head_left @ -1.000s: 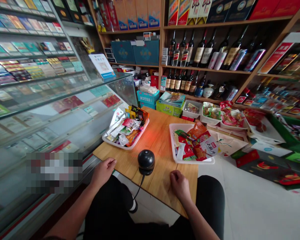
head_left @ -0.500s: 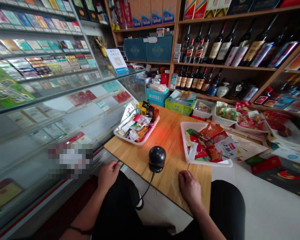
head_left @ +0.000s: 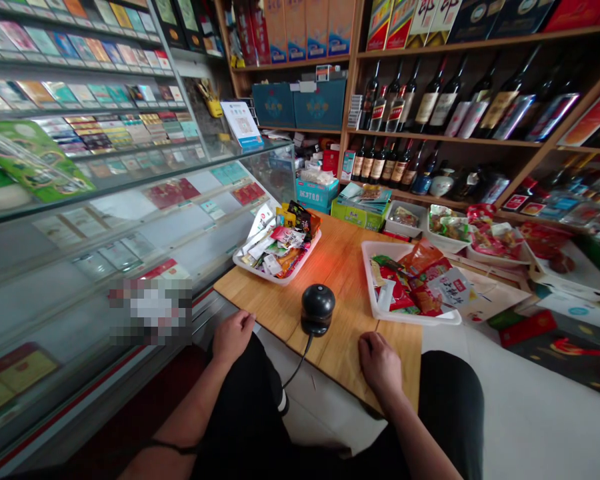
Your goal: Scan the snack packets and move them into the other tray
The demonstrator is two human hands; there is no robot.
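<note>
My left hand (head_left: 233, 335) rests over my left knee by the near left edge of the wooden table (head_left: 340, 260), its fingers curled in and nothing visible in them. On the table's near right part lies my right hand (head_left: 381, 363), loosely closed, back upward. Between the hands stands a black barcode scanner (head_left: 318, 309) with a cable; it casts a red glow on the wood. A white plastic tray of small snack packets (head_left: 279, 248) sits behind it to the left. To the right is another white tray (head_left: 380, 313) holding red snack bags (head_left: 433, 280).
Along the left runs a glass display counter (head_left: 170, 170) under racks of small packs. Behind the table stand a teal carton (head_left: 316, 195) and a green box (head_left: 357, 213). Wooden shelves (head_left: 445, 137) carry wine bottles. More snack trays (head_left: 449, 237) and dark boxes fill the right.
The view has shifted slightly. My left hand has moved a little forward and to the right, closer to the table edge. My right hand, the scanner and the trays stay in place.
</note>
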